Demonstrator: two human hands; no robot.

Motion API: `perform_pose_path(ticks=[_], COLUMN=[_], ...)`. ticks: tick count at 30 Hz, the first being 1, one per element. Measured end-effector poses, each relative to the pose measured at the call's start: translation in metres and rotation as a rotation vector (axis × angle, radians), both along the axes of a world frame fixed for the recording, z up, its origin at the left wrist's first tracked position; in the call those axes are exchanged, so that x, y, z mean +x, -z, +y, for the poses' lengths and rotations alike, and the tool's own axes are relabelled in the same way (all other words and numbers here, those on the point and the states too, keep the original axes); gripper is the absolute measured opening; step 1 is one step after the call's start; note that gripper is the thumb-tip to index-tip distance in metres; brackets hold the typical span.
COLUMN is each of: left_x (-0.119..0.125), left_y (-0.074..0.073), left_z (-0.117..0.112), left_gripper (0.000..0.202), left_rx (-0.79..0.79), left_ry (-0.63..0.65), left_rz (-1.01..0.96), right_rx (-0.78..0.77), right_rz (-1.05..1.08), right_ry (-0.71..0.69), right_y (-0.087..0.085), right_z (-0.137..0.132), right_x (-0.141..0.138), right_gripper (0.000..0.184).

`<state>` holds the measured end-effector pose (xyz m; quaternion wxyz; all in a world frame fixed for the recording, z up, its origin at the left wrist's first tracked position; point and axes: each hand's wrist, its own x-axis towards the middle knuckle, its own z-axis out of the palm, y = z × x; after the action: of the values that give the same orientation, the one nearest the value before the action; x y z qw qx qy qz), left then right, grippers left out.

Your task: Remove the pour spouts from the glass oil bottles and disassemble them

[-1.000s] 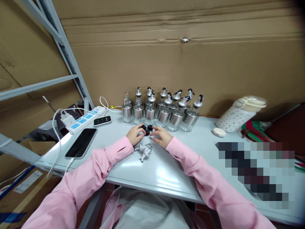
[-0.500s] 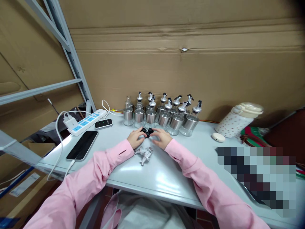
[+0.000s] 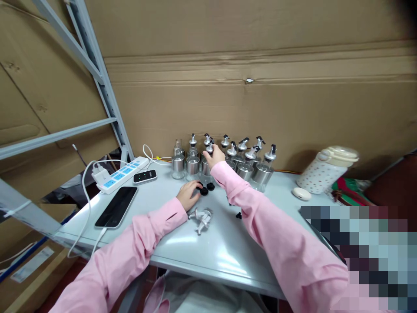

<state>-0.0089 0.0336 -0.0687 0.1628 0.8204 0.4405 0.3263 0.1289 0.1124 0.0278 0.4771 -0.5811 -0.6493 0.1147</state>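
My right hand point(image 3: 216, 157) is at the pour spout point(image 3: 210, 147) of a front-row bottle, thumb and fingers around its silver collar. The arm covers part of the bottles behind. On the table, my left hand point(image 3: 189, 195) rests with thumb and fingers apart, fingertips touching a partly hidden black stopper point(image 3: 200, 185). Beside them lie two more round black stoppers, one nearer point(image 3: 203, 191) and one farther right point(image 3: 210, 186). Several loose silver spout parts point(image 3: 202, 218) lie in front of the left hand. Two glass bottles with steel bands, left point(image 3: 178, 164) and right point(image 3: 193, 165), have no spouts.
Several spouted bottles point(image 3: 263, 172) stand by the cardboard wall. Small black pieces point(image 3: 239, 215) lie by the right forearm. To the left are a phone point(image 3: 116, 207), a small black device point(image 3: 145, 176) and a power strip point(image 3: 124, 174); a dotted flask point(image 3: 322, 172) and white case point(image 3: 301, 194) stand right.
My right hand has left the black stoppers and moved up to a bottle's spout. The left hand stays by the stoppers. Small black pieces now show beside the right forearm. The view has tilted slightly.
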Motion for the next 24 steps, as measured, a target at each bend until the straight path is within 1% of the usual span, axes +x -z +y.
perform_pose_path(ticks=[2,3,7,10,14,16,18,21,24], left_x=[0.001,0.001,0.002,0.001,0.001,0.002,0.005,0.009,0.011], left_y=[0.002,0.003,0.004,0.004,0.001,-0.002,-0.005,-0.008,-0.009], left_z=[0.001,0.001,0.001,0.002,0.002,0.001,-0.001,-0.004,-0.005], left_gripper=[0.03,0.031,0.037,0.039,0.043,0.045,0.046,0.043,0.038], left_rx=[0.008,0.013,0.031,0.037,0.043,0.069,0.114,0.156,0.134], left_ry=[-0.002,-0.003,0.024,0.048,0.095,0.114,0.104,0.079,0.08], left_rz=[-0.012,-0.021,-0.058,-0.076,-0.071,-0.011,0.119,0.325,0.375], right_rx=[-0.049,-0.049,0.043,0.101,0.077,0.049,0.03,0.042,0.072], right_rz=[-0.046,-0.064,-0.08,-0.057,-0.042,-0.039,-0.046,-0.063,-0.08], right_ry=[-0.002,-0.012,-0.066,-0.059,-0.046,-0.08,-0.112,-0.144,-0.178], right_y=[0.001,0.002,0.008,0.012,0.012,0.01,0.008,0.007,0.007], right_z=[-0.001,-0.003,-0.009,-0.013,-0.02,-0.024,-0.026,-0.027,-0.025], right_x=[0.002,0.004,0.011,0.014,0.009,0.005,0.0,-0.003,-0.001], right_gripper=[0.036,0.035,0.03,0.031,0.034,0.033,0.034,0.033,0.032])
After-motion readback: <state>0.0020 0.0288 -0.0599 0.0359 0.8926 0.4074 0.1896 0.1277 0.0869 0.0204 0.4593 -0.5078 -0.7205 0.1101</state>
